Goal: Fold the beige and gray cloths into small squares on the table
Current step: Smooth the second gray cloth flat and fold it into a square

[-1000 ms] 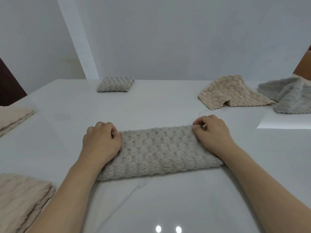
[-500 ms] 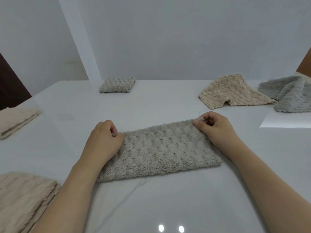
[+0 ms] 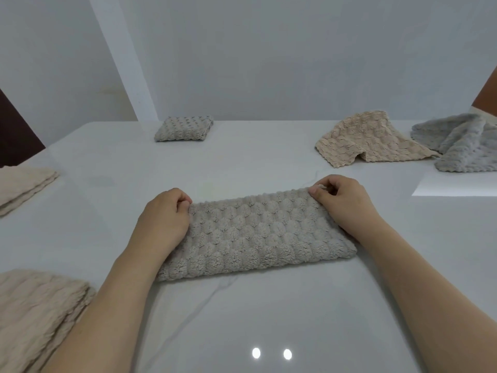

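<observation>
A gray bubble-textured cloth (image 3: pixel 255 232) lies in front of me on the white table (image 3: pixel 269 319), folded into a long strip. My left hand (image 3: pixel 164 219) pinches its far left corner with curled fingers. My right hand (image 3: pixel 341 203) pinches the far right corner between thumb and fingers. An unfolded beige cloth (image 3: pixel 368 138) lies rumpled at the back right, and a loose gray cloth (image 3: pixel 462 144) lies beside it at the right edge. A small folded gray square (image 3: pixel 184 128) sits at the back left.
Folded beige cloths lie at the left edge (image 3: pixel 24 187) and at the near left corner (image 3: pixel 37 313). A white wall stands behind the table. A sheet of white paper (image 3: pixel 457 184) lies at the right.
The strip's far edge has shifted slightly away from me, and its right end now sits higher. Both hands keep their hold on the far corners.
</observation>
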`<action>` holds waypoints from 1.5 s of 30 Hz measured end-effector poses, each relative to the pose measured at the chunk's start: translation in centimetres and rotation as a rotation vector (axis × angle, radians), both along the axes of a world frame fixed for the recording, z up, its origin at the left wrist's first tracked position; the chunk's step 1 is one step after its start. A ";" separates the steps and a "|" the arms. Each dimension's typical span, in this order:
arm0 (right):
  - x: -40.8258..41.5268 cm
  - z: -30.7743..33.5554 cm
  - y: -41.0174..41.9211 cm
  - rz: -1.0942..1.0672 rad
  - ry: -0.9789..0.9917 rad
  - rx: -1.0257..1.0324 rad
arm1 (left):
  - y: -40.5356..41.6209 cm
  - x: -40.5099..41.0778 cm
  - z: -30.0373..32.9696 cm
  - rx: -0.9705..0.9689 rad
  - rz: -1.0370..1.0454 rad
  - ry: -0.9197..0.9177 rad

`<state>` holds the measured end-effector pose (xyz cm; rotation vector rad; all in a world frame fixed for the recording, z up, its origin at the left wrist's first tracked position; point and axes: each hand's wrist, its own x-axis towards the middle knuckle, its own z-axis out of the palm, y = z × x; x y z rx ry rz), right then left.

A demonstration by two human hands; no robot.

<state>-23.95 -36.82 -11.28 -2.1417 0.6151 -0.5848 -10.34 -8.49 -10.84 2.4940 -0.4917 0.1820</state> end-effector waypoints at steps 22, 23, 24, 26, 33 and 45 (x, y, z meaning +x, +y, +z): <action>-1.2 1.8 8.6 0.188 0.268 -0.592 | -4.3 -7.6 0.7 0.149 -0.307 -0.145; -1.3 0.8 9.2 0.210 0.357 -0.621 | -4.5 -7.7 -0.2 0.272 -0.317 -0.095; -1.4 0.0 9.4 0.222 0.428 -0.635 | -4.5 -7.5 -0.9 0.365 -0.311 -0.051; -1.5 -0.6 9.0 0.234 0.485 -0.618 | -4.5 -7.0 -1.5 0.432 -0.295 -0.019; -1.8 -0.5 7.9 0.220 0.526 -0.600 | -3.1 -6.7 -1.1 0.475 -0.286 0.007; -2.7 0.0 4.9 0.052 0.599 -0.582 | 0.2 -5.2 0.1 0.549 -0.145 0.081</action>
